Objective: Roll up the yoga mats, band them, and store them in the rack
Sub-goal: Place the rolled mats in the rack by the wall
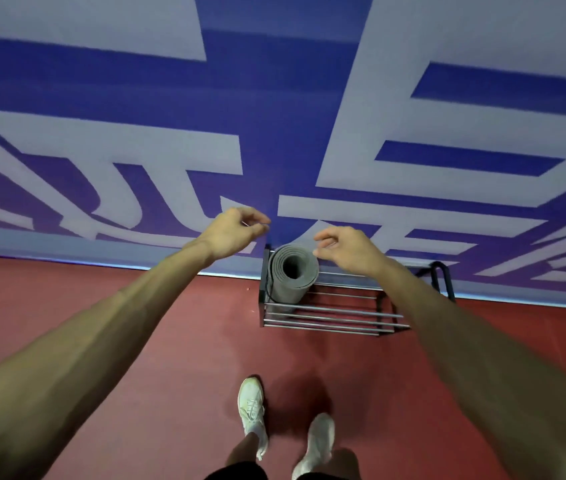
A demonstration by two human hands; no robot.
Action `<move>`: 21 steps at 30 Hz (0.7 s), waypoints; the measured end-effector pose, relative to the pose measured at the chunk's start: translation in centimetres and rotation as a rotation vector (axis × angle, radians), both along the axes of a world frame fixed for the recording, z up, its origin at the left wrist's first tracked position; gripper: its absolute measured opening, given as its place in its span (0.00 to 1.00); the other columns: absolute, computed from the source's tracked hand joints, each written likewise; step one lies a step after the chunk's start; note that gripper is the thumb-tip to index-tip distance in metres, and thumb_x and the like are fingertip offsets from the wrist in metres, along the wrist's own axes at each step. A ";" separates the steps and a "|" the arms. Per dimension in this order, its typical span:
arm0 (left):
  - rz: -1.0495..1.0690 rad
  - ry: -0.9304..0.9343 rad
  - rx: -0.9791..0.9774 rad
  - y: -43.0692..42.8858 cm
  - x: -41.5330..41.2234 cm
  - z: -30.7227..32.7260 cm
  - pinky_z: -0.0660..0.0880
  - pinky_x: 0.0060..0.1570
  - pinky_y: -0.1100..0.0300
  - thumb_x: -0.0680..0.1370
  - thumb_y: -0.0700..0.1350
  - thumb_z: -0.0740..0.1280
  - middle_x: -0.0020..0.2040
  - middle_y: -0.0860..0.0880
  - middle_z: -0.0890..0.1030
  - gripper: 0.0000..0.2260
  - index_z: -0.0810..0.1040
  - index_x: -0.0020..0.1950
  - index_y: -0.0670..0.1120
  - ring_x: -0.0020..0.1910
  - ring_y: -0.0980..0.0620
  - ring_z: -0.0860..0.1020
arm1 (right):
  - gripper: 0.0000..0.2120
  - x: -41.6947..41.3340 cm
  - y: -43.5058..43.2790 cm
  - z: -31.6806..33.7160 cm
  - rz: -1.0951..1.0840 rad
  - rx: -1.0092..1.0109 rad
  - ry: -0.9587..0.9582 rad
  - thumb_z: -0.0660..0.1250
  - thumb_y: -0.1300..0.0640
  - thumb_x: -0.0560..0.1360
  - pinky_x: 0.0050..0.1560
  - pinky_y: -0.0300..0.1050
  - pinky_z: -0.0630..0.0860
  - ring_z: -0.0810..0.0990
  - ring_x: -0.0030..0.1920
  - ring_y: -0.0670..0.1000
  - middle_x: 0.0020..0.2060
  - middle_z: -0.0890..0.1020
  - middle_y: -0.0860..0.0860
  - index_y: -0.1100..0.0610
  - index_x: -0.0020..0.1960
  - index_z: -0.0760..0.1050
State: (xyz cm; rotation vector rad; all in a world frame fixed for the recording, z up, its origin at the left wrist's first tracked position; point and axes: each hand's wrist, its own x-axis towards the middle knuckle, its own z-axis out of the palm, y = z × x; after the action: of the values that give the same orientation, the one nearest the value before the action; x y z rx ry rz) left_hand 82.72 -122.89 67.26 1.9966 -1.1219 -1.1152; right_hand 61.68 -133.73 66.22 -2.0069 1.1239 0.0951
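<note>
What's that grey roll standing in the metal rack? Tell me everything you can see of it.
It is a grey yoga mat, matte and foam-like, rolled into a loose spiral with a hollow centre facing the camera. It stands on end at the left end of the metal rack. The right hand hovers close to its top edge; contact cannot be confirmed. No band is clearly visible.

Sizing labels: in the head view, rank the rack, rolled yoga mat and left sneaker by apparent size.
1. rack
2. rolled yoga mat and left sneaker look about alike; the sneaker is nearer the camera, so unranked.
</note>
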 end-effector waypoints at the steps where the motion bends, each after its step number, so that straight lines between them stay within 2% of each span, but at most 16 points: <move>1: 0.010 0.016 -0.012 1.1 -0.2 1.2 0.74 0.46 0.61 0.79 0.47 0.65 0.48 0.49 0.81 0.06 0.80 0.54 0.50 0.49 0.53 0.80 | 0.15 -0.1 0.9 1.0 0.012 -0.006 -0.013 0.70 0.56 0.75 0.44 0.29 0.69 0.78 0.49 0.45 0.50 0.81 0.50 0.57 0.61 0.78; 4: 0.020 0.082 -0.036 4.9 -1.4 4.5 0.74 0.46 0.67 0.79 0.46 0.66 0.47 0.52 0.80 0.08 0.79 0.57 0.48 0.43 0.60 0.80 | 0.14 -0.8 3.8 3.1 0.064 0.001 -0.011 0.70 0.56 0.75 0.50 0.34 0.71 0.79 0.50 0.45 0.48 0.81 0.47 0.56 0.60 0.78; 8: 0.048 0.104 -0.087 11.2 -4.6 6.9 0.75 0.54 0.59 0.79 0.45 0.65 0.50 0.48 0.82 0.09 0.79 0.58 0.48 0.49 0.52 0.82 | 0.14 -3.0 7.9 4.7 0.134 -0.017 -0.037 0.71 0.55 0.75 0.59 0.45 0.75 0.80 0.51 0.46 0.48 0.81 0.47 0.54 0.60 0.78; 12: 0.154 0.052 -0.080 18.7 -10.1 6.3 0.75 0.56 0.57 0.79 0.46 0.66 0.51 0.46 0.82 0.07 0.80 0.55 0.51 0.48 0.54 0.82 | 0.14 -7.1 12.9 5.2 0.258 -0.024 -0.081 0.70 0.57 0.75 0.55 0.38 0.72 0.79 0.52 0.48 0.50 0.81 0.49 0.56 0.61 0.78; 15: 0.234 0.069 -0.081 24.6 -15.3 5.7 0.74 0.52 0.59 0.79 0.44 0.66 0.49 0.46 0.82 0.05 0.80 0.53 0.51 0.44 0.55 0.82 | 0.13 -10.5 16.7 4.6 0.339 -0.008 -0.092 0.71 0.57 0.75 0.55 0.40 0.73 0.80 0.53 0.50 0.51 0.82 0.52 0.57 0.59 0.79; 18: 0.244 0.122 -0.026 30.5 -19.3 6.3 0.75 0.53 0.56 0.79 0.42 0.65 0.50 0.45 0.83 0.07 0.79 0.56 0.45 0.45 0.49 0.83 | 0.13 -12.1 21.1 4.3 0.431 0.013 -0.103 0.72 0.58 0.74 0.56 0.37 0.73 0.80 0.51 0.47 0.50 0.83 0.51 0.57 0.58 0.80; 21: 0.332 0.110 0.023 36.8 -22.4 6.7 0.76 0.55 0.54 0.79 0.42 0.66 0.50 0.46 0.83 0.09 0.79 0.59 0.45 0.47 0.50 0.83 | 0.12 -12.0 26.0 4.2 0.557 0.039 -0.092 0.72 0.56 0.73 0.58 0.37 0.72 0.80 0.52 0.46 0.50 0.83 0.49 0.55 0.57 0.80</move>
State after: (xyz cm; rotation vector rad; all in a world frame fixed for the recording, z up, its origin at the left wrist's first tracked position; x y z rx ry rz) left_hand 60.30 -86.13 73.93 2.0198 -0.6920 -1.0497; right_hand 49.71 -107.71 70.45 -2.2109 0.4771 0.3026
